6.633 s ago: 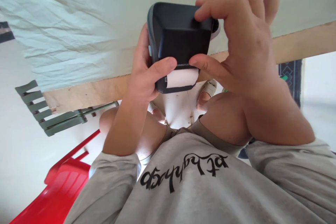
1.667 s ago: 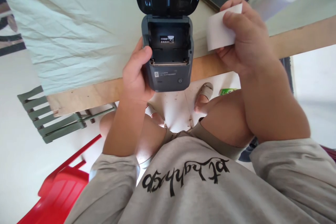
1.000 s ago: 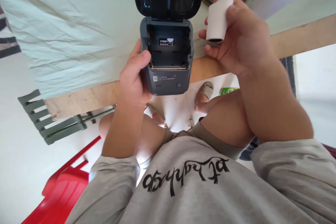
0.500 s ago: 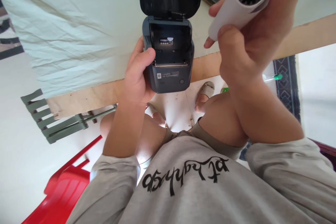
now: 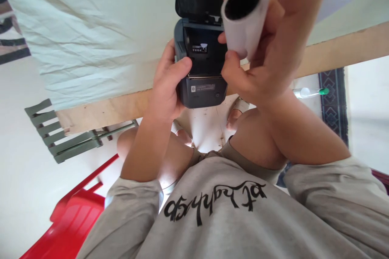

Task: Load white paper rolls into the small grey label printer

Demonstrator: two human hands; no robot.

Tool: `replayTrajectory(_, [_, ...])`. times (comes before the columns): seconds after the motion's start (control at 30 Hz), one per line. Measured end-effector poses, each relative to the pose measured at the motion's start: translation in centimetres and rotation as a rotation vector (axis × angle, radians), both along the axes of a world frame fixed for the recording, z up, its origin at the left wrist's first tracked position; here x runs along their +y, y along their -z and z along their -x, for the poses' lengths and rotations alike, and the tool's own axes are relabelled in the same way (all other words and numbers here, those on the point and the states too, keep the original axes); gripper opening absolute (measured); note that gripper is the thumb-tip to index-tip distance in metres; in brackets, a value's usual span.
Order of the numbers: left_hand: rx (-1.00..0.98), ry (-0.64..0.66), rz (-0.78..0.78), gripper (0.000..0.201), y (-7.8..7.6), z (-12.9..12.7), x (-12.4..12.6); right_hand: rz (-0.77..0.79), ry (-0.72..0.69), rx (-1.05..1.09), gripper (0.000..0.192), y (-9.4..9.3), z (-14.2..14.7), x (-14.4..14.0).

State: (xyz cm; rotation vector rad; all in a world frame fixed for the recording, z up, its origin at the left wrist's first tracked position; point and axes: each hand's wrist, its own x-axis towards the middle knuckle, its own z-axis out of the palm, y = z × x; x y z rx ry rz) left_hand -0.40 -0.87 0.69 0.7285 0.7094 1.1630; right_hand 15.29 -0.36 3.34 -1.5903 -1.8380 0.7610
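Above the wooden table edge (image 5: 340, 46), left hand (image 5: 168, 85) grips the open printer (image 5: 202, 81); right hand (image 5: 273, 44) pinches the paper roll (image 5: 244, 20), which likely needs seating squarely inside.

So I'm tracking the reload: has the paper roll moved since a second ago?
Yes. The paper roll in the right hand has shifted left, from beside the printer to over its open compartment, judged against the table edge.

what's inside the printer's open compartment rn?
Inside the printer, no roll: a dark cavity with a small white label. The right hand holds the paper roll in front, covering the cavity's right side. The left hand grips the body.
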Motion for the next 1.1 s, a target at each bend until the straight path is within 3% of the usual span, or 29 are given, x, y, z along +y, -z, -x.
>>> replayTrajectory(0.13, [-0.019,-0.007,0.009,0.015,-0.1,0.0,-0.1,-0.453,-0.205,-0.137,0.044,0.7,-0.5,0.2])
replayTrajectory(0.27, [-0.028,0.032,-0.011,0.017,-0.1,0.2,0.0,-0.651,-0.278,-0.286,0.041,0.2,-0.1,0.3])
replayTrajectory(0.5, [0.03,0.007,-0.047,0.018,0.4,0.1,0.1,-0.497,-0.266,-0.41,0.05,-0.3,0.0,-0.1])
replayTrajectory(0.67, [-0.009,0.023,-0.022,0.019,0.4,0.1,0.1,-0.493,-0.149,-0.343,0.022,0.5,-0.1,0.3])
replayTrajectory(0.83, [0.001,0.03,-0.055,0.024,0.2,0.2,0.1,-0.769,-0.158,-0.279,0.009,0.9,0.0,0.4])
replayTrajectory(0.93, [-0.013,0.018,-0.089,0.035,0.7,0.2,0.2,-0.818,-0.246,-0.277,0.007,0.9,0.0,0.0])
replayTrajectory(1.03, [-0.038,0.062,-0.164,0.061,1.5,0.5,0.4,-0.8,-0.348,-0.298,0.014,0.9,-0.1,-0.3])
replayTrajectory(1.1, [-0.005,0.076,-0.191,0.073,1.9,0.6,0.6,-0.743,-0.368,-0.121,0.026,0.9,-0.4,-0.3])
